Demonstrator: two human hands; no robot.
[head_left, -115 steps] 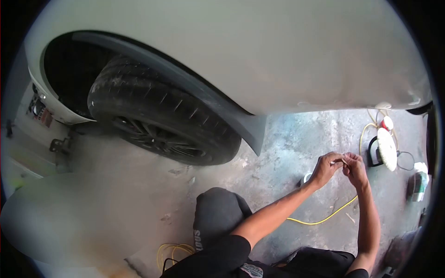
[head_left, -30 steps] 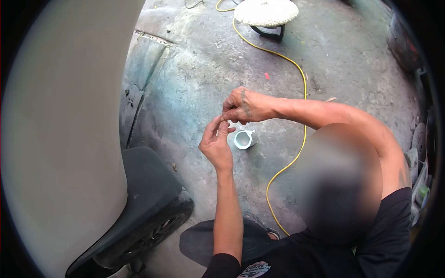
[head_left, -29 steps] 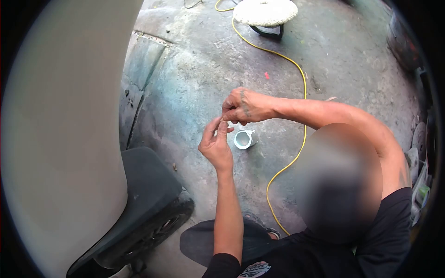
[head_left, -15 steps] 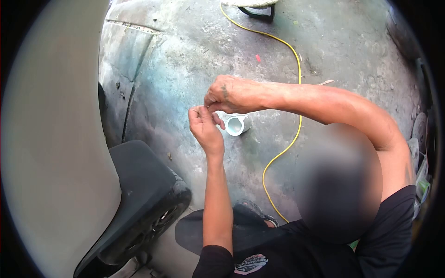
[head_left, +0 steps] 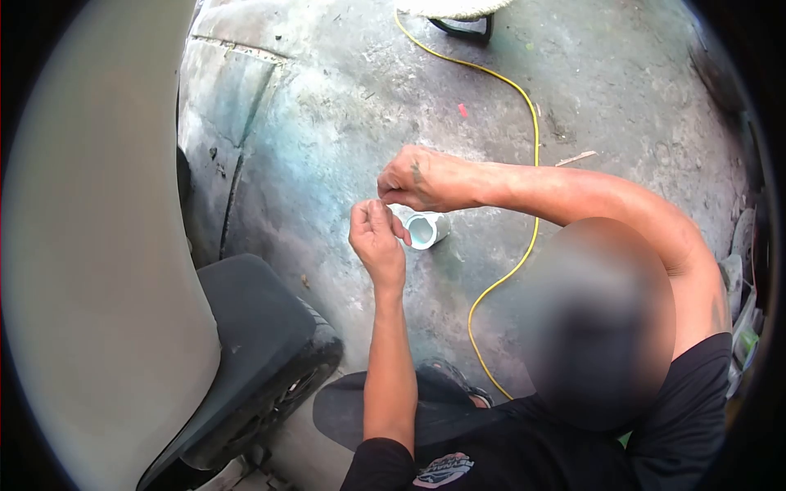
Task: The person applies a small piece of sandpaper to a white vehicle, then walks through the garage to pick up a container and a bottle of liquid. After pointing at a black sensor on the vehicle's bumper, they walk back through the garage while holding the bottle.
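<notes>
My left hand [head_left: 379,245] is raised above a concrete floor, its fingertips pressed together in a pinch and the other fingers curled. Just above and to the right of it in view, my right hand [head_left: 417,178] is also pinched, palm side down. The fingertips of both hands meet or nearly meet. Whatever is between them is too small to make out. A white cup [head_left: 443,227] with a pale bluish inside is beside my left hand's curled fingers, partly hidden by them, and neither hand appears to hold it.
A yellow cord [head_left: 521,260] winds across the stained concrete floor [head_left: 327,123]. On the left stand a large smooth beige panel [head_left: 98,245] and a black blocky part [head_left: 262,307]. A white fluffy pad [head_left: 454,6] lies at the top. A blurred rounded shape [head_left: 602,327] covers the lower right.
The view has shifted slightly, so the floor and cup sit lower and further right. Both hands have moved a little right and down, still pinched together.
</notes>
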